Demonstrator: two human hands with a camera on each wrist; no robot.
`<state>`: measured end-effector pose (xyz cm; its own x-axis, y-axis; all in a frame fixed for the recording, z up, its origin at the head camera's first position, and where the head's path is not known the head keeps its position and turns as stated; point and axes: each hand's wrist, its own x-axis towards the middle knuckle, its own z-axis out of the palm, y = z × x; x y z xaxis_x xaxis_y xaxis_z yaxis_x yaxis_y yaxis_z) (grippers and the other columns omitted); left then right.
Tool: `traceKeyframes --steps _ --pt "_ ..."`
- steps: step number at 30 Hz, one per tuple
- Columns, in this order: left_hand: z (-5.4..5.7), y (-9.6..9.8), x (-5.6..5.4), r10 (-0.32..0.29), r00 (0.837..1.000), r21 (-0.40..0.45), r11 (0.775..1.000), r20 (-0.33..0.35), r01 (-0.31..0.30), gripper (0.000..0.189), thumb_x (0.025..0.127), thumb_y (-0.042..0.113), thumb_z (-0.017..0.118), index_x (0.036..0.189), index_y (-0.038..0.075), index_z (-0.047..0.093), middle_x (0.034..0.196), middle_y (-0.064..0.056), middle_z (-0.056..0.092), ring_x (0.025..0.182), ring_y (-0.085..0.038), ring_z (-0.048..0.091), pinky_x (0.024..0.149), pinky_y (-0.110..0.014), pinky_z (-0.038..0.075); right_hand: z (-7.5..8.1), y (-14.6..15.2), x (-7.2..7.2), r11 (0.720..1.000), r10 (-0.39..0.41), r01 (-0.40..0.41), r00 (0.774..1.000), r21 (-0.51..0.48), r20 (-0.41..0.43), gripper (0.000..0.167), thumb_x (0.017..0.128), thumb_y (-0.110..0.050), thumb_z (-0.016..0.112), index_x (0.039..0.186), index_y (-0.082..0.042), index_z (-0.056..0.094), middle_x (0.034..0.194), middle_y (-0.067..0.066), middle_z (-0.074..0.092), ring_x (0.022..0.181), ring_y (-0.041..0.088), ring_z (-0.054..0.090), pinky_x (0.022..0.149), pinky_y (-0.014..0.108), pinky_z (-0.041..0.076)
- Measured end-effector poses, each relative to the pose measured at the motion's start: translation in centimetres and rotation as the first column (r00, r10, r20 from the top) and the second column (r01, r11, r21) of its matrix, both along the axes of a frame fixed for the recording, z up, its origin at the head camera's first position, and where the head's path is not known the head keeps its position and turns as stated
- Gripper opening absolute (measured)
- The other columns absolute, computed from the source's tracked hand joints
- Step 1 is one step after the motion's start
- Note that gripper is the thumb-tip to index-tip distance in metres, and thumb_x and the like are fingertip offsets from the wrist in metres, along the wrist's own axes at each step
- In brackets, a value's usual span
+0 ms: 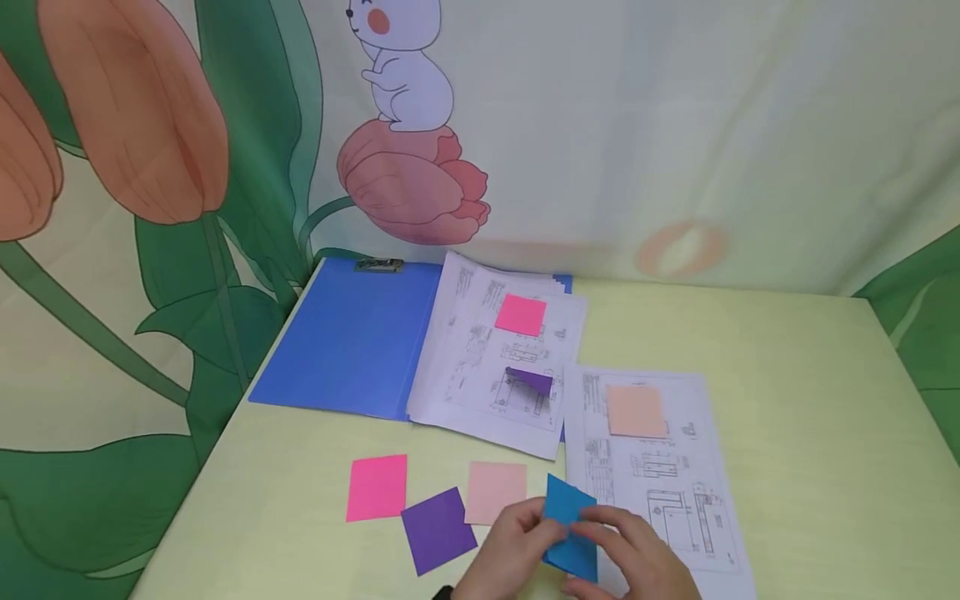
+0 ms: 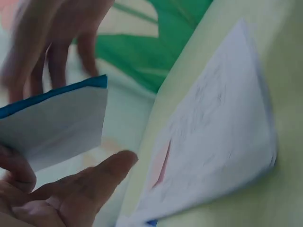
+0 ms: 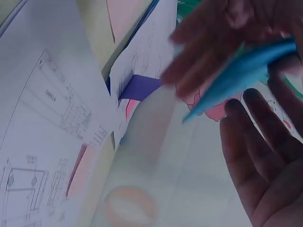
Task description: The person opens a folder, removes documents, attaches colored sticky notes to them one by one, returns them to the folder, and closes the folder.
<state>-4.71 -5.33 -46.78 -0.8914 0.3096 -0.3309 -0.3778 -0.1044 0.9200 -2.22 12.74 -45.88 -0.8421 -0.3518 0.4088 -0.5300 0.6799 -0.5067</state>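
A blue sticky note pad (image 1: pixel 572 525) is raised above the front of the table, tilted. My left hand (image 1: pixel 510 546) holds it at its left side, the thumb lying across its blue face. In the left wrist view the pad's pale underside (image 2: pixel 66 127) shows below a thick blue edge. My right hand (image 1: pixel 641 554) is at its right side, fingertips over the blue face. The right wrist view shows the right hand (image 3: pixel 265 161) with fingers extended beside the pad (image 3: pixel 232 80). The left hand (image 3: pixel 203 52) is blurred there.
Pink (image 1: pixel 377 487), purple (image 1: pixel 438 531) and pale pink (image 1: pixel 497 492) squares lie on the table. A blue folder (image 1: pixel 348 333) lies open behind, its printed sheets (image 1: pixel 465 375) bearing a pink note (image 1: pixel 521 315) and a lifted purple note (image 1: pixel 532 381). A drawing sheet (image 1: pixel 622 467) carries a peach note (image 1: pixel 636 411).
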Motion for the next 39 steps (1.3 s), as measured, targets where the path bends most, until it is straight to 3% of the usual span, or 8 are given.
traceKeyframes --steps 7,14,17,21,26,30,33,39 --pt "-0.4 1.5 -0.1 -0.116 0.989 0.295 0.952 0.096 0.083 0.036 0.095 0.019 0.049 0.123 -0.003 0.056 0.121 -0.013 0.059 0.107 -0.024 0.058 0.087 -0.037 0.048 0.7 -0.5 0.5 0.97 0.042 0.033 0.954 -0.242 0.297 0.036 0.079 -0.014 0.073 0.114 -0.008 0.065 0.105 -0.008 0.065 0.084 0.004 0.063 0.065 0.02 0.052" --pt "-1.0 1.0 -0.6 -0.193 0.967 0.543 0.837 0.164 0.074 0.05 0.098 0.033 0.043 0.138 0.004 0.036 0.126 -0.014 0.053 0.11 -0.024 0.056 0.091 -0.048 0.043 0.7 -0.7 0.1 0.92 -0.06 0.161 0.959 -0.358 0.277 0.023 0.071 0.006 0.074 0.089 -0.009 0.074 0.085 -0.009 0.069 0.071 0.006 0.065 0.058 0.019 0.051" --pt "-1.3 1.1 -0.7 -0.184 0.963 0.572 0.819 0.196 0.041 0.053 0.097 0.03 0.047 0.139 0.006 0.025 0.127 -0.018 0.052 0.109 -0.028 0.056 0.09 -0.049 0.042 1.1 -0.8 0.1 0.822 -0.069 0.299 0.897 -0.485 0.437 0.017 0.07 0.008 0.073 0.082 -0.004 0.074 0.079 -0.003 0.07 0.068 0.012 0.065 0.059 0.023 0.053" --pt "-1.5 1.1 -0.9 -0.211 0.958 0.597 0.8 0.194 0.055 0.058 0.097 0.028 0.046 0.144 0.013 0.016 0.131 -0.022 0.046 0.112 -0.031 0.054 0.093 -0.048 0.041 1.3 -0.5 -0.1 0.67 -0.053 0.525 0.738 -0.524 0.672 0.012 0.073 0.002 0.073 0.085 0.006 0.071 0.081 0.009 0.069 0.07 0.019 0.065 0.066 0.027 0.053" --pt "-1.4 1.2 -0.9 -0.25 0.95 0.574 0.813 0.188 0.1 0.061 0.096 0.036 0.04 0.148 0.014 0.016 0.141 -0.02 0.034 0.117 -0.031 0.048 0.097 -0.041 0.038 0.5 0.3 -1.0 0.564 -0.058 0.685 0.59 -0.461 0.806 0.016 0.08 -0.005 0.07 0.09 0.008 0.067 0.077 0.009 0.067 0.066 0.017 0.063 0.064 0.032 0.054" --pt "-1.2 0.9 -0.8 -0.22 0.938 0.56 0.828 0.267 0.034 0.062 0.095 0.037 0.038 0.148 0.013 0.018 0.14 -0.017 0.034 0.114 -0.029 0.048 0.098 -0.041 0.038 -0.3 0.8 -1.6 0.413 0.063 0.735 0.566 -0.538 0.822 0.008 0.087 -0.006 0.063 0.08 -0.006 0.06 0.069 0.001 0.063 0.062 0.014 0.06 0.063 0.031 0.054" --pt "-1.2 0.5 -1.0 -0.199 0.931 0.574 0.819 0.305 -0.013 0.06 0.094 0.036 0.036 0.147 0.014 0.021 0.136 -0.015 0.038 0.111 -0.026 0.049 0.097 -0.038 0.04 -0.8 1.7 -1.9 0.279 0.155 0.744 0.589 -0.607 0.793 0.015 0.09 -0.01 0.06 0.077 -0.014 0.054 0.07 -0.004 0.061 0.064 0.011 0.059 0.062 0.03 0.053" --pt "-1.0 -1.9 -1.4 -0.244 0.928 0.674 0.738 0.282 -0.011 0.041 0.092 0.03 0.031 0.129 0.013 0.028 0.127 -0.018 0.049 0.109 -0.028 0.053 0.088 -0.039 0.044 -1.4 3.8 -2.6 0.124 0.134 0.831 0.528 -0.542 0.839 0.02 0.086 -0.031 0.063 0.079 -0.016 0.052 0.099 -0.004 0.056 0.08 0.012 0.059 0.07 0.031 0.054"
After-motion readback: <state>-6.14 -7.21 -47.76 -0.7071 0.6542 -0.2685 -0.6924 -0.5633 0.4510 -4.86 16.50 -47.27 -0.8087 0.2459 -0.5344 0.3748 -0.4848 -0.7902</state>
